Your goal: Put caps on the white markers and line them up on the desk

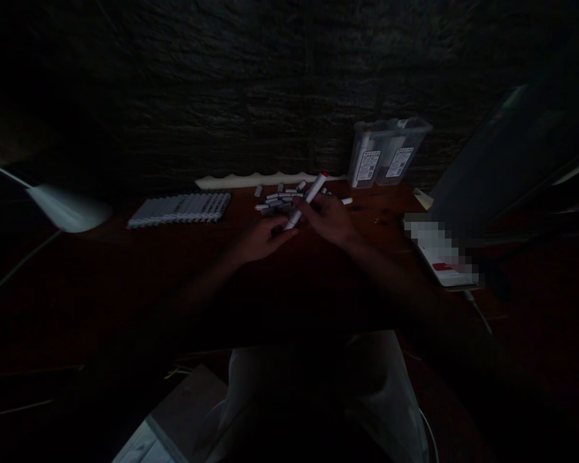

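A white marker (310, 196) with a red end is held slanted above the dark wooden table, its red end up and to the right. My left hand (265, 238) has its fingers closed round the marker's lower end. Higher on the barrel, my right hand (332, 218) grips the same marker with thumb and fingers. Behind both hands lies a loose pile of white markers and caps (280, 198), partly hidden by them. To the left, several white markers (181, 209) lie side by side in a neat row.
Clear plastic cases (390, 154) with labels stand upright at the back right, against the dark brick wall (251, 83). A white lamp head (67, 207) is at the left. A phone-like device (456, 276) with a cable lies at the right. The scene is very dim.
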{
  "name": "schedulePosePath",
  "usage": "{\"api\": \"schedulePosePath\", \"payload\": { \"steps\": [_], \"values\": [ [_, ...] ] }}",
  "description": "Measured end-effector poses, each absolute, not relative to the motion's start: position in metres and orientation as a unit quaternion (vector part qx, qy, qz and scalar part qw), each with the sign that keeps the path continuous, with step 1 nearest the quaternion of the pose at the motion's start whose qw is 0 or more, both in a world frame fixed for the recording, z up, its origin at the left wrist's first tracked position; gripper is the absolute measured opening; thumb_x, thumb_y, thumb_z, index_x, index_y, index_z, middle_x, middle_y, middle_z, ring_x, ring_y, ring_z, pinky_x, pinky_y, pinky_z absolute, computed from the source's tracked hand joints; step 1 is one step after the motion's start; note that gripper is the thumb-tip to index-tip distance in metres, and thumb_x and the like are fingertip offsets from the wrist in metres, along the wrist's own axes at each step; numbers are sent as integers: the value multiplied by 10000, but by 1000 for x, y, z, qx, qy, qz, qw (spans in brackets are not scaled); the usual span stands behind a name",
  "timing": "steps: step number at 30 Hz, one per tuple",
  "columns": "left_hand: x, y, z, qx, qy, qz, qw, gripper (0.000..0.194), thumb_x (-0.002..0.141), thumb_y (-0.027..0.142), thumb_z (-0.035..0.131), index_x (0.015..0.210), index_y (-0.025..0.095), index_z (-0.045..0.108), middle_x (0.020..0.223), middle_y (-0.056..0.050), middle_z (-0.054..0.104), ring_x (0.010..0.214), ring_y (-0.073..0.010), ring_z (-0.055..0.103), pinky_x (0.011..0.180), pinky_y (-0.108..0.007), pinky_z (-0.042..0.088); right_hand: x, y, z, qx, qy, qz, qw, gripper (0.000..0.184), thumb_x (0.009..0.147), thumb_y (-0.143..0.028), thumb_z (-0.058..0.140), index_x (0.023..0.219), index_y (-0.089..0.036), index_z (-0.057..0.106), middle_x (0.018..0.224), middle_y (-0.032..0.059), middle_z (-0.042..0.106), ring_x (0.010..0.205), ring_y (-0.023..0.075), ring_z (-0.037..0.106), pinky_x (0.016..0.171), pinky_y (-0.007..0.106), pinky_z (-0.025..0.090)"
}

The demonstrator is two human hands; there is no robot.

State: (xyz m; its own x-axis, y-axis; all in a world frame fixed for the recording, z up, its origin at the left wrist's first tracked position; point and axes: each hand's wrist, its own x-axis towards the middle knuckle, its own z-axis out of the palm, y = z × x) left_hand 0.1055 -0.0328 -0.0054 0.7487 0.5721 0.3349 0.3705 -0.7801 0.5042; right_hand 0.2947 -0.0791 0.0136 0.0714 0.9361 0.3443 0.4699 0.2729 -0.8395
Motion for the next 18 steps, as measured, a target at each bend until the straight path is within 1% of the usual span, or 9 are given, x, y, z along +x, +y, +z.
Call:
{"api": "schedulePosePath", "payload": {
  "steps": [5, 9, 15, 18],
  "values": [
    [106, -33, -5, 911, 267, 239, 206, 291, 930, 416, 546, 979, 165, 685, 811, -21, 666, 698, -135, 575, 654, -255, 451, 293, -80, 14, -560, -644, 239, 463, 487, 927, -610, 487, 784, -181, 667, 740, 36, 698, 695, 155, 636, 634, 278, 472],
    [106, -33, -4, 909, 271, 232, 215, 296, 930, 416, 534, 951, 156, 675, 815, -20, 664, 710, -135, 579, 666, -251, 455, 292, -81, 14, -561, -660, 220, 448, 452, 954, -558, 478, 812, -175, 672, 751, 33, 692, 718, 155, 637, 653, 272, 467],
    [107, -31, -5, 913, 274, 230, 197, 303, 919, 424, 539, 850, 155, 659, 705, 0, 598, 642, -126, 530, 593, -246, 407, 291, -82, 13, -564, -694, 189, 405, 386, 965, -493, 503, 860, -170, 686, 802, 43, 688, 749, 164, 627, 694, 284, 453],
    [107, -30, -6, 914, 269, 228, 200, 308, 921, 423, 532, 868, 151, 666, 687, 4, 582, 623, -124, 514, 580, -247, 394, 289, -82, 11, -559, -706, 186, 393, 384, 968, -492, 498, 887, -172, 693, 807, 38, 680, 766, 165, 622, 706, 283, 446]
  ]
}}
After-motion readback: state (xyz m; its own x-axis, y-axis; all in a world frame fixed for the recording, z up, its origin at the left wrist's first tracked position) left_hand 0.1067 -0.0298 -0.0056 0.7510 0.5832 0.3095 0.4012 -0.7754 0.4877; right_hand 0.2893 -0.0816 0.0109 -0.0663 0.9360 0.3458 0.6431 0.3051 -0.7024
